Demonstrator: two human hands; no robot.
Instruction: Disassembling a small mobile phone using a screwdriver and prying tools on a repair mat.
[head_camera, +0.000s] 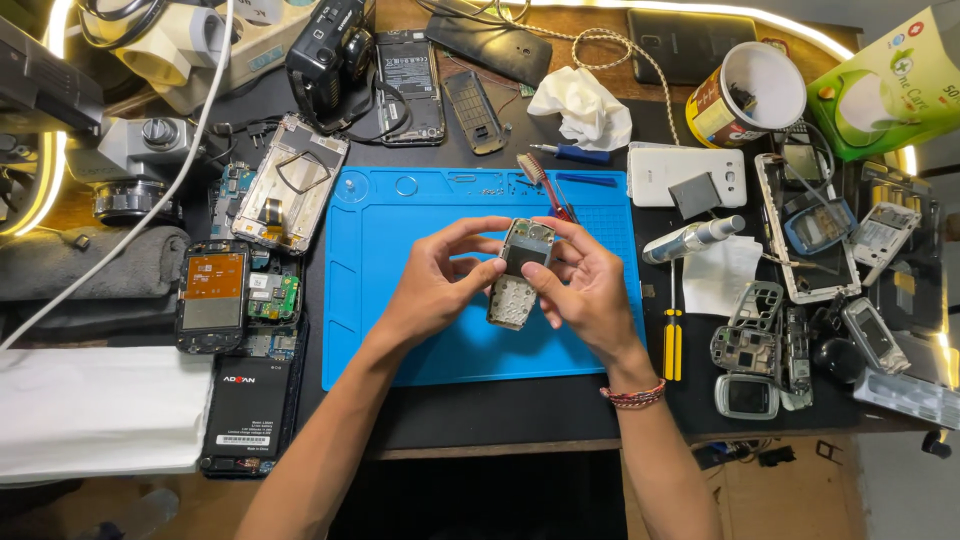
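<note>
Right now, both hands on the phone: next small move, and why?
Probably press the upper piece down with the right thumb. Both hands hold the phone above the blue mat, keypad exposed below, with the right hand's fingers already across its middle.

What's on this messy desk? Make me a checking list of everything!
Surface: blue mat on a dark table.
Job's things: small phone with a grey keypad, held above the mat.
Clutter: opened phones, circuit boards, cup, tissue, spray bottle, yellow screwdriver, toothbrush.
Hands: left hand and right hand both grip the phone.
Cables: white cable, braided cord.
Surroundings: microscope, green box.
</note>
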